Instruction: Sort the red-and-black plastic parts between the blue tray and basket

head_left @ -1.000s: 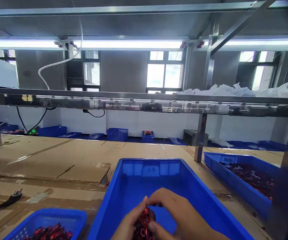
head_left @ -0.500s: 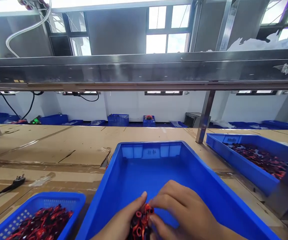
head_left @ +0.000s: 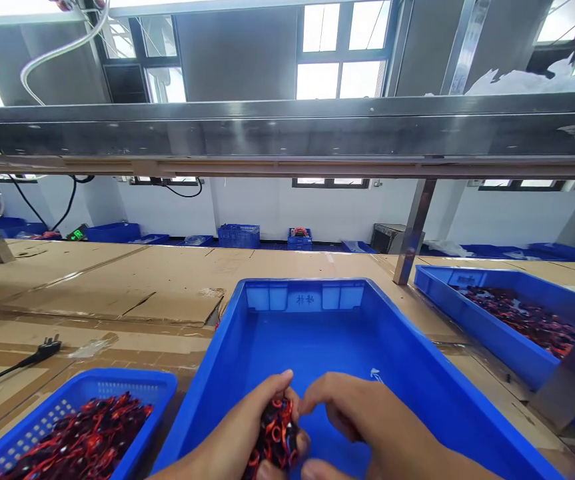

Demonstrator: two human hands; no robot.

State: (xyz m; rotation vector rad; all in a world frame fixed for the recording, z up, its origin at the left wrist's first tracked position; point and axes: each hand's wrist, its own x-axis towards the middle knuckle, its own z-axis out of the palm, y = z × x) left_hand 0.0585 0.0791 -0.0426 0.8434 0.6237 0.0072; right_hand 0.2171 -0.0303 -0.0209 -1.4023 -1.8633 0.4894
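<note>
My left hand (head_left: 234, 430) is cupped around a clump of small red and black parts (head_left: 276, 433), over the near end of a deep blue tray (head_left: 287, 340). Just right of the clump is my right hand (head_left: 372, 417), its index finger bent near my left fingertips and its thumb apart, low in the view. I see nothing between its fingers. A small white piece (head_left: 376, 375) shows in the tray beyond my right hand.
A blue perforated basket (head_left: 164, 393) of red and black parts stands at the lower left, near a black plug (head_left: 42, 352). Another blue tray (head_left: 487, 333) with similar parts lies right, behind a metal post (head_left: 414, 233). A metal beam (head_left: 267, 137) crosses above.
My right hand has drawn slightly away from the clump and its finger and thumb have spread. The white piece now shows in the tray. The view has shifted slightly.
</note>
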